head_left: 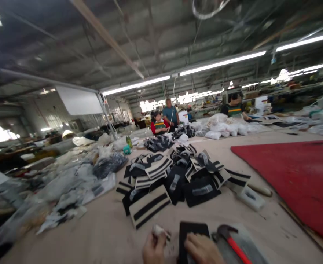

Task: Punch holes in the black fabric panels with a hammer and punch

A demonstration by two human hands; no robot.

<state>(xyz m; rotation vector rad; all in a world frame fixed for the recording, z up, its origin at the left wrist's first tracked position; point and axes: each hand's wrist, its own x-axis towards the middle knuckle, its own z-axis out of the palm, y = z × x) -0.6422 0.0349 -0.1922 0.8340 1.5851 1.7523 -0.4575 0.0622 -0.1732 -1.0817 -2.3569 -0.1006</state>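
My left hand point(153, 250) shows at the bottom edge, fingers pinched around a small pale scrap point(159, 231). My right hand point(202, 249) lies beside it with its fingers resting on a flat black fabric piece point(190, 234) on the beige table point(101, 234). A hammer point(231, 242) with a red handle and dark head lies just right of my right hand. Beyond the hands sits a heap of black-and-cream striped knit pieces point(177, 176).
A red mat point(296, 176) covers the table's right side. Clear plastic bags and fabric point(68, 183) pile up on the left. White filled bags point(224, 129) lie further back. Other people point(164, 121) work at the far end, one more person point(234, 104) at the right.
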